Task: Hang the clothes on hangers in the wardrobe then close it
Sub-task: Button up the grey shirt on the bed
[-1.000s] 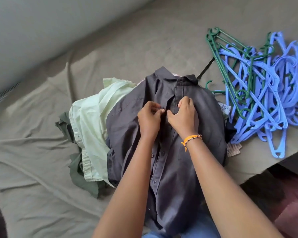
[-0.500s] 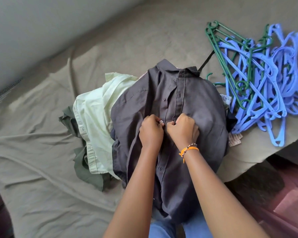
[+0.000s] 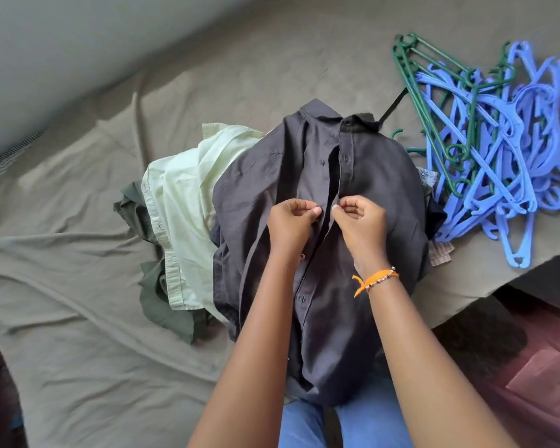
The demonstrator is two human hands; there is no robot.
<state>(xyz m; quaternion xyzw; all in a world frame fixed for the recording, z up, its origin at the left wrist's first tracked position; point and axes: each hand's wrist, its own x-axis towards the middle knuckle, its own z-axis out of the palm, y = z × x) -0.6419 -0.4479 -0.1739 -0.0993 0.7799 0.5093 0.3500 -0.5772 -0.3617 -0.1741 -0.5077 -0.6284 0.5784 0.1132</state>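
Centrally, a grey shirt (image 3: 304, 195) lies front up on top of a clothes pile on the bed (image 3: 78, 318), collar at the far end, lower hem hanging over the near bed edge toward the person's blue jeans (image 3: 362, 425). Left hand (image 3: 291, 224): fingers curled, thumb and forefinger pinching the left edge of the shirt's front opening at mid-chest. Right hand (image 3: 359, 221): fingers curled, thumb and forefinger pinching the opposite edge, just beside the left hand; the two fingertips nearly meet across the opening. Orange bracelet (image 3: 375, 279) on the right wrist. Buttons visible above the hands near the collar and below them along the front; whether each is fastened cannot be told. Pale green shirt (image 3: 181, 202): partly under the grey shirt, to its left. Dark green garment (image 3: 156, 299): beneath the pale one, showing at the pile's left and near edges. Hangers (image 3: 485, 150): a tangled heap of blue and green plastic ones, on the bed to the right of the pile, close to the grey shirt's shoulder. Bed cover: olive-grey, creased. Wall (image 3: 62, 43): pale, at upper left. Floor (image 3: 537, 367): reddish, lower right.
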